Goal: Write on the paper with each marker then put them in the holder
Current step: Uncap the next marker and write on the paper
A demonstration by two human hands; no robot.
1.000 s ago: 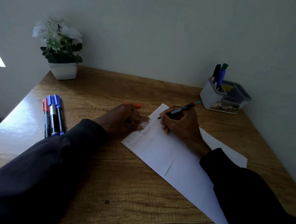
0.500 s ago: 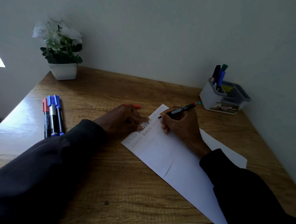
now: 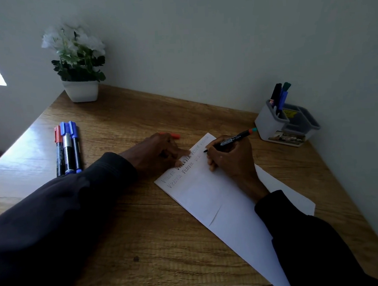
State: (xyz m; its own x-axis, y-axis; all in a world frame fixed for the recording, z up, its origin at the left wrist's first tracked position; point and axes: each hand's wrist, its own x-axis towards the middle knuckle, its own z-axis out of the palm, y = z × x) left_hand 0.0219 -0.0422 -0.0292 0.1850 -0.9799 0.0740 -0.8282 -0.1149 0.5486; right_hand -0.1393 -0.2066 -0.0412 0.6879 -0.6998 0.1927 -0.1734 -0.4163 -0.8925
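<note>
White paper sheet (image 3: 208,192) is lying on the wooden tabletop (image 3: 123,235), left hand (image 3: 155,153) pressing it still (its curl unclear) while right hand (image 3: 231,158), clamped round a slim black marker (image 3: 230,141), is writing.

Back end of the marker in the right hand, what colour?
Teal tip with an orange band beside it; the marker body is black. Head view.

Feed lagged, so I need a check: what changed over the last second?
The right hand, gripping the black marker, crept slightly right along the second written line on the paper. Left hand, the three markers and holder stayed put.
</note>
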